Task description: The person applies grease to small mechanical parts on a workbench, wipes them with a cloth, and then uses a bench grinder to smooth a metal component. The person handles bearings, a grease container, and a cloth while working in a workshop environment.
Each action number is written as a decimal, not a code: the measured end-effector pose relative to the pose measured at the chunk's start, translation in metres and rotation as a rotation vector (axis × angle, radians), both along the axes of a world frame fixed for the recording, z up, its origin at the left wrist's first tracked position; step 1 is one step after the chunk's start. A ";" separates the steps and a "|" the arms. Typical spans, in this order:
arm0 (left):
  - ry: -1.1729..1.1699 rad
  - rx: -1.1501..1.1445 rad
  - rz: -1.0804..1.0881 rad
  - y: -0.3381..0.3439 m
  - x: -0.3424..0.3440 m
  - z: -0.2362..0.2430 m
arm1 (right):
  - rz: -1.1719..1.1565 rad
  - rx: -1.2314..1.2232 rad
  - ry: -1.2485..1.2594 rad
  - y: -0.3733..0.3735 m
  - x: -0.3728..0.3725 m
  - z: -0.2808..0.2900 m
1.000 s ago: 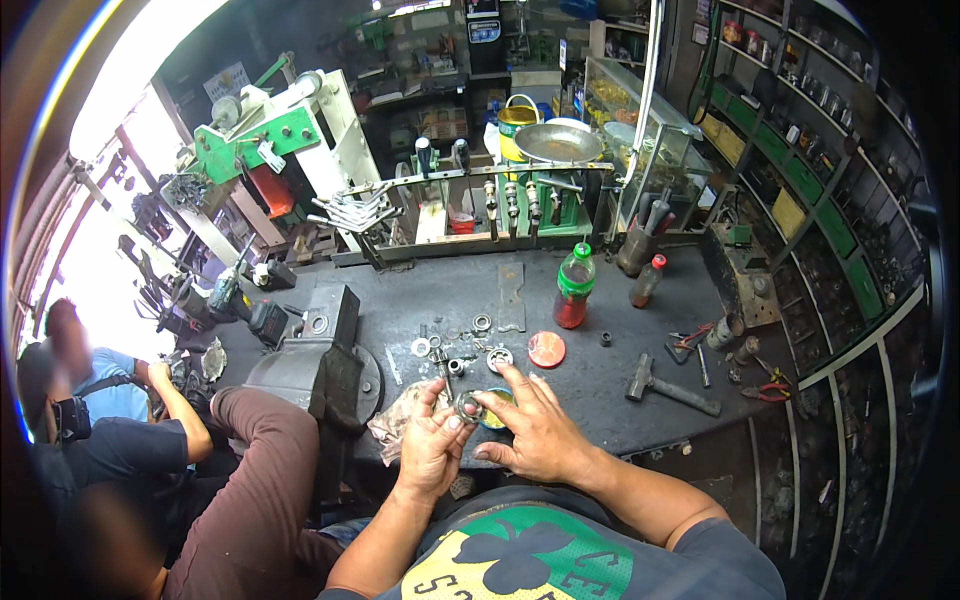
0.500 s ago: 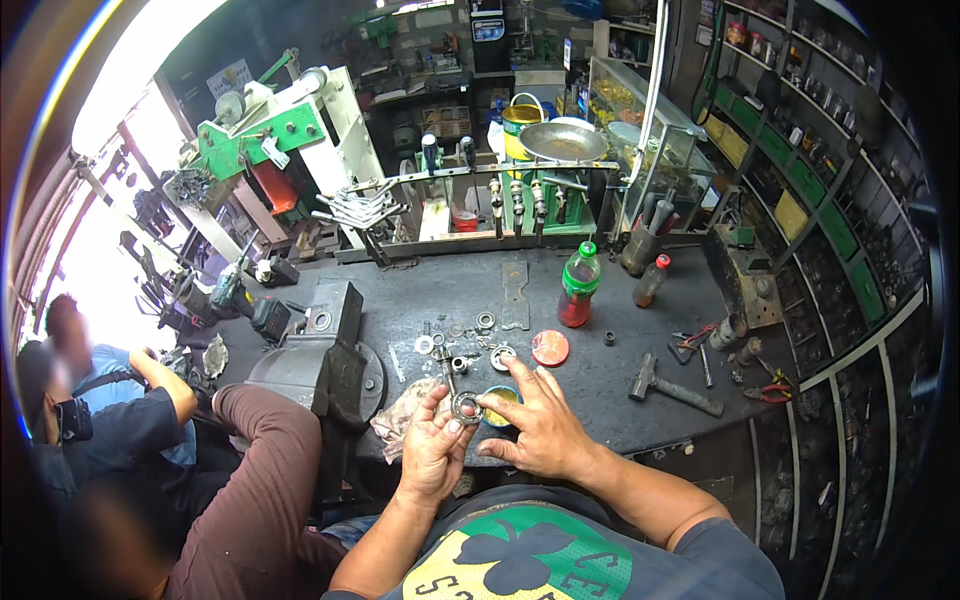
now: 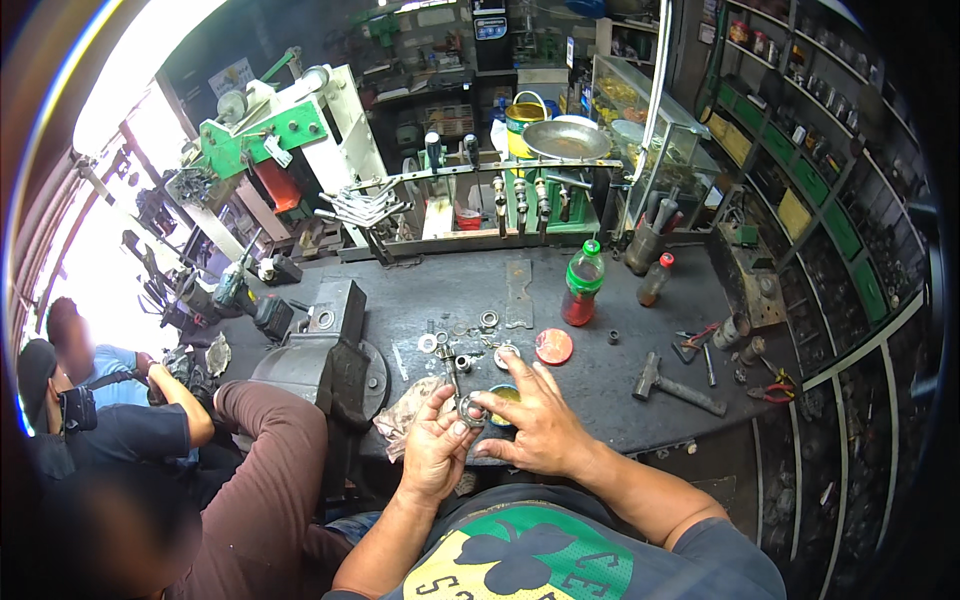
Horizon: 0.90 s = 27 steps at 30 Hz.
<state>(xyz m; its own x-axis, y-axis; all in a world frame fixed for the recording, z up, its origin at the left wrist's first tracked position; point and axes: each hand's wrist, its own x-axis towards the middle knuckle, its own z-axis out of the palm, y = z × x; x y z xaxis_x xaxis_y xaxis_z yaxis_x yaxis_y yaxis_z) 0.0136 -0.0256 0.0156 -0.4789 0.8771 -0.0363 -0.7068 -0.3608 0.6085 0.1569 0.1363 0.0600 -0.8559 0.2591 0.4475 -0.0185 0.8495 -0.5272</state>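
My left hand (image 3: 432, 458) pinches a metal ring, looking like a bearing (image 3: 467, 408), between thumb and fingers above the bench's near edge. Over its right side comes my right hand (image 3: 545, 425), fingers spread, the index fingertip at the ring. Partly hidden under that hand is a small round tin (image 3: 506, 391) with yellowish contents. Just beyond lie a metal shaft (image 3: 450, 368), a washer (image 3: 428, 343), another ring (image 3: 488, 319) and a round red lid (image 3: 553, 346). A crumpled rag (image 3: 402, 418) rests left of my left hand.
A bench vise (image 3: 318, 350) stands at the left. To the right are a hammer (image 3: 675, 388), pliers (image 3: 770, 392), a bottle of red liquid (image 3: 582, 285) and a smaller bottle (image 3: 655, 280). A co-worker's brown sleeve (image 3: 265, 470) is close on my left.
The view has shifted slightly. My hands keep nearly the same pose, with the right index finger still at the ring. At far left, a person's arm has moved a little.
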 end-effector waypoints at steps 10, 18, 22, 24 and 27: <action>-0.064 0.000 0.072 -0.004 0.004 -0.013 | -0.002 -0.033 -0.049 0.003 0.001 -0.009; -0.092 0.004 0.138 -0.009 0.004 -0.017 | 0.103 0.062 -0.150 0.003 0.002 -0.006; -0.090 -0.023 0.110 -0.008 0.004 -0.019 | 0.132 -0.033 -0.061 0.005 -0.018 -0.007; -0.097 -0.012 0.118 -0.005 0.003 -0.016 | 0.214 -0.045 -0.046 0.004 -0.022 -0.010; -0.097 -0.003 0.181 -0.012 -0.003 -0.018 | 0.261 -0.042 -0.066 0.007 -0.020 -0.016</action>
<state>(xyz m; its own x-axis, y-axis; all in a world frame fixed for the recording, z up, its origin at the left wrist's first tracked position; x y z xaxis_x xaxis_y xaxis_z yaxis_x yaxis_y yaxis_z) 0.0103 -0.0372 -0.0022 -0.6230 0.7767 -0.0926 -0.6858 -0.4854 0.5424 0.1371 0.1429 0.0442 -0.9230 0.0431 0.3823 -0.1984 0.7981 -0.5689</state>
